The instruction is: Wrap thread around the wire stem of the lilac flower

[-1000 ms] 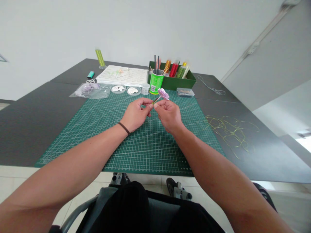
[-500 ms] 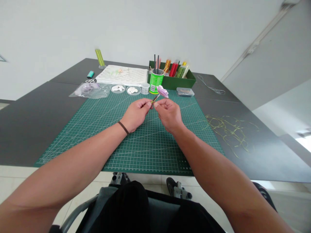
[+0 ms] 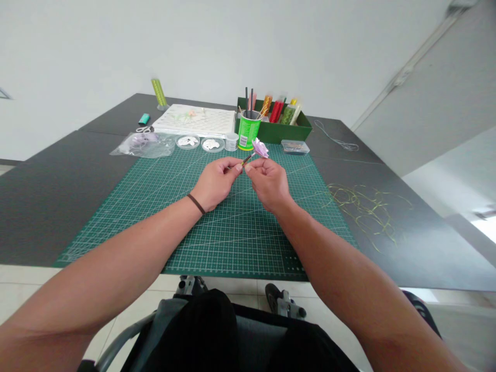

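Above the middle of the green cutting mat (image 3: 232, 227), my left hand (image 3: 216, 182) pinches the dark, thin stem (image 3: 247, 159) of a lilac artificial flower (image 3: 260, 149). The bloom points up and to the right, away from my fingers. Some yellow-green shows on the stem at my fingertips. Close beside it, my right hand (image 3: 270, 181) is closed in a pinch near the stem's lower part. What lies between its thumb and finger is too small to make out.
Behind my hands stand a green can (image 3: 248, 134) with sticks and a dark green box (image 3: 277, 133) of coloured tubes. Two dishes (image 3: 213, 144) of white pieces, a plastic bag (image 3: 145, 143) and scissors (image 3: 145, 129) are further left. Tangled yellow-green thread (image 3: 364, 206) lies right.
The lilac flower has turned about its stem and shows a different side. Both hands stay almost in the same place, still pinched.
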